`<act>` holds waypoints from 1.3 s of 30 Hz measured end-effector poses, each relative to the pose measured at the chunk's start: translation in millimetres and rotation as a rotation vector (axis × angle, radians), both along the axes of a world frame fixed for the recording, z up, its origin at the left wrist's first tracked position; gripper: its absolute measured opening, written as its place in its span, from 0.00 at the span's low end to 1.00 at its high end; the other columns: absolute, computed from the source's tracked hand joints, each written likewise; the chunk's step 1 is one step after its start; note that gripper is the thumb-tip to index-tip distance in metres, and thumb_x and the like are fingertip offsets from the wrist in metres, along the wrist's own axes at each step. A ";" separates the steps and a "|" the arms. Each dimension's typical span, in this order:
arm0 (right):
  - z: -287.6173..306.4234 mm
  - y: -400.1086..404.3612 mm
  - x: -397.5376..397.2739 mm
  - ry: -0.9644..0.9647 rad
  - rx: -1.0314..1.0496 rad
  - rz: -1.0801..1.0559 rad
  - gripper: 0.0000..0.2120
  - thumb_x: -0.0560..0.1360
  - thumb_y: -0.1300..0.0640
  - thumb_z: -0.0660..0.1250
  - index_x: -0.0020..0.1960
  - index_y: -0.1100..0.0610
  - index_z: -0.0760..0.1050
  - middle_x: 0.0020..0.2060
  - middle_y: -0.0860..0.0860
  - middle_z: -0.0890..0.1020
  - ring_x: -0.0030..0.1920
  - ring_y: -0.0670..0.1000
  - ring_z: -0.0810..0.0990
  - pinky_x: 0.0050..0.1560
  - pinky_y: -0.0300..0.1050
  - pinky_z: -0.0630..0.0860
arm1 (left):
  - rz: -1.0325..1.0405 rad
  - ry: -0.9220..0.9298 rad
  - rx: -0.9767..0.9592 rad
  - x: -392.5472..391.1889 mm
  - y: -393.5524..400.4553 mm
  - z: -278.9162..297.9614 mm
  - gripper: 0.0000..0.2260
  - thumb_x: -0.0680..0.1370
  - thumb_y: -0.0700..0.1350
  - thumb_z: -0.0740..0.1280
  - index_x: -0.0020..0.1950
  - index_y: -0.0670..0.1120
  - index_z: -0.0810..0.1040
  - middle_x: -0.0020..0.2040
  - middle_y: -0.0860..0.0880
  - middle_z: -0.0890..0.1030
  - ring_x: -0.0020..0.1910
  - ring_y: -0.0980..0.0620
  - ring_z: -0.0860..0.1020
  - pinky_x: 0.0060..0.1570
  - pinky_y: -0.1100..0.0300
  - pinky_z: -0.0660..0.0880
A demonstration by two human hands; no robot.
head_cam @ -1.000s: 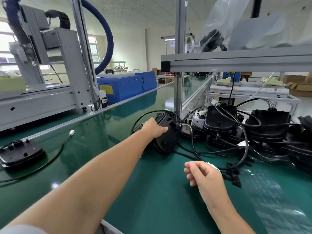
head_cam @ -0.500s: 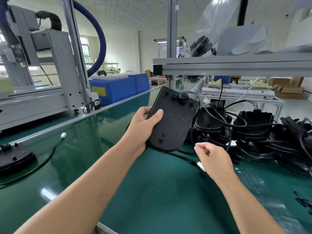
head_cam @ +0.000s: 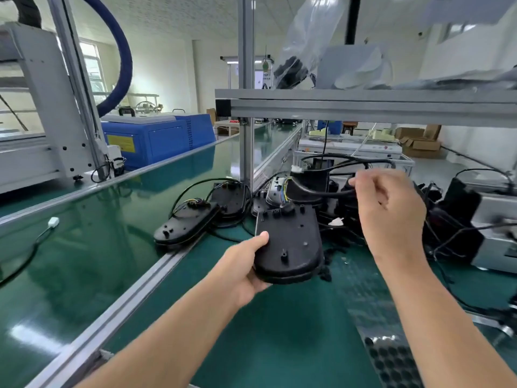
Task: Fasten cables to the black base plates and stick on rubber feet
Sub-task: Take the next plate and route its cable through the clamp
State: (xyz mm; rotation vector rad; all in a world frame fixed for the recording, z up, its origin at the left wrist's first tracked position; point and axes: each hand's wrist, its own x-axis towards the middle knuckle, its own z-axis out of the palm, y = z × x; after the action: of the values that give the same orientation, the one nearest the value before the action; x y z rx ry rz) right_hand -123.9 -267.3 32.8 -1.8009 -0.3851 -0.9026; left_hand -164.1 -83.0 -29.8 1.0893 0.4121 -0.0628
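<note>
My left hand (head_cam: 242, 268) grips a black oval base plate (head_cam: 291, 242) by its near left edge, holding it almost flat above the green mat. A black cable (head_cam: 313, 190) rises from the plate's far end and loops to the right. My right hand (head_cam: 391, 217) pinches that cable up at the loop, fingers curled. A sheet of round black rubber feet (head_cam: 391, 359) lies on the mat at the lower right.
More black base plates (head_cam: 184, 225) with tangled cables (head_cam: 349, 163) are piled behind, around the aluminium frame post (head_cam: 247, 152). A loose white connector (head_cam: 53, 222) lies on the conveyor belt (head_cam: 84, 247) to the left. A grey metal box (head_cam: 492, 236) stands right.
My left hand has brought the base plate nearer and laid it from upright to almost flat. My right hand has risen from the mat and taken hold of the cable loop.
</note>
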 end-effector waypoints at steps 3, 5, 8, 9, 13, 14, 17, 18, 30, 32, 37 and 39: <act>8.7 -9.6 -10.7 -0.137 -0.103 -0.087 0.05 0.78 0.58 0.67 0.47 0.60 0.78 0.44 0.52 0.77 0.40 0.44 0.73 0.44 0.26 0.66 | -0.160 0.041 0.064 -16.7 -18.0 -17.6 0.09 0.77 0.47 0.69 0.52 0.43 0.81 0.48 0.45 0.85 0.44 0.48 0.84 0.41 0.55 0.80; 11.5 -14.3 -20.1 -0.235 -0.219 -0.091 0.08 0.77 0.67 0.65 0.56 0.62 0.76 0.51 0.56 0.77 0.42 0.45 0.75 0.48 0.26 0.68 | -0.241 0.033 0.154 -27.8 -29.2 -25.0 0.08 0.76 0.47 0.71 0.47 0.42 0.80 0.43 0.45 0.85 0.38 0.50 0.83 0.35 0.59 0.79; 9.8 -23.3 -33.8 -0.251 -0.334 0.046 0.24 0.79 0.72 0.58 0.72 0.59 0.66 0.71 0.59 0.67 0.50 0.43 0.80 0.56 0.28 0.72 | -0.288 0.009 0.290 -41.7 -46.3 -33.0 0.11 0.73 0.48 0.73 0.37 0.44 0.76 0.35 0.46 0.84 0.32 0.51 0.82 0.33 0.61 0.78; 8.1 -25.7 -38.9 -0.200 -0.322 0.084 0.27 0.80 0.70 0.57 0.76 0.55 0.61 0.73 0.58 0.66 0.53 0.40 0.80 0.56 0.28 0.72 | -0.302 0.001 0.315 -44.9 -51.7 -34.3 0.11 0.73 0.49 0.74 0.37 0.44 0.76 0.37 0.46 0.85 0.34 0.50 0.82 0.35 0.60 0.79; -5.3 -31.4 -51.5 -0.010 -0.110 0.211 0.23 0.82 0.65 0.57 0.75 0.53 0.64 0.53 0.43 0.82 0.47 0.40 0.83 0.48 0.32 0.77 | -0.342 0.002 0.584 -45.0 -55.9 -35.2 0.15 0.74 0.53 0.72 0.41 0.41 0.78 0.39 0.47 0.85 0.37 0.49 0.84 0.39 0.56 0.82; -8.3 -32.7 -53.0 0.012 -0.086 0.227 0.20 0.82 0.64 0.58 0.73 0.52 0.68 0.49 0.42 0.83 0.44 0.42 0.83 0.46 0.34 0.78 | -0.355 0.000 0.776 -40.6 -52.3 -34.5 0.16 0.75 0.55 0.70 0.40 0.42 0.77 0.36 0.48 0.83 0.35 0.47 0.82 0.39 0.57 0.81; -15.8 -33.4 -55.9 0.044 -0.076 0.258 0.18 0.81 0.64 0.59 0.63 0.44 0.74 0.44 0.40 0.84 0.42 0.43 0.81 0.44 0.36 0.77 | -0.244 -0.055 1.008 -21.4 -39.9 -17.6 0.13 0.79 0.51 0.62 0.39 0.45 0.74 0.34 0.46 0.74 0.33 0.49 0.70 0.35 0.62 0.68; -17.9 -32.9 -56.2 0.047 -0.084 0.264 0.18 0.81 0.64 0.59 0.62 0.43 0.74 0.44 0.40 0.83 0.41 0.43 0.80 0.43 0.35 0.77 | -0.167 -0.065 0.803 -13.2 -34.5 -4.2 0.11 0.80 0.49 0.60 0.44 0.45 0.76 0.36 0.46 0.78 0.36 0.49 0.73 0.38 0.62 0.70; -36.5 -31.8 -70.6 0.437 -0.531 0.575 0.12 0.76 0.50 0.69 0.58 0.38 0.77 0.46 0.42 0.84 0.48 0.41 0.82 0.53 0.38 0.77 | 0.106 -0.059 -0.508 66.3 -8.6 90.0 0.11 0.83 0.36 0.49 0.57 0.36 0.69 0.35 0.41 0.73 0.16 0.53 0.70 0.17 0.70 0.64; -31.2 -30.4 -67.0 0.528 -0.435 0.608 0.14 0.74 0.39 0.66 0.56 0.41 0.79 0.49 0.41 0.84 0.53 0.39 0.81 0.57 0.40 0.77 | 0.040 -0.061 -0.389 56.0 -13.2 89.4 0.11 0.82 0.34 0.49 0.51 0.34 0.71 0.33 0.42 0.76 0.20 0.56 0.70 0.18 0.70 0.63; 3.6 6.9 -39.8 0.734 0.005 0.519 0.18 0.80 0.41 0.57 0.51 0.53 0.79 0.42 0.53 0.86 0.41 0.49 0.85 0.44 0.50 0.83 | -0.313 -0.145 0.076 21.5 -34.6 78.5 0.15 0.79 0.44 0.62 0.37 0.45 0.84 0.42 0.50 0.85 0.42 0.52 0.81 0.43 0.55 0.74; 15.0 23.6 -31.1 0.804 0.099 0.543 0.18 0.81 0.45 0.59 0.49 0.58 0.78 0.35 0.55 0.83 0.28 0.48 0.80 0.28 0.43 0.77 | -0.341 -0.150 0.083 18.3 -36.6 74.7 0.06 0.77 0.45 0.66 0.44 0.45 0.81 0.39 0.49 0.83 0.36 0.50 0.79 0.44 0.54 0.75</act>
State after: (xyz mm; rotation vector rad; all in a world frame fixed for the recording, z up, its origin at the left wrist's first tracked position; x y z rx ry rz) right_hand -155.0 -243.7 47.8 -1.6834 -0.2708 0.1933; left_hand -145.8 -119.6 44.9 1.2291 0.0919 -0.2658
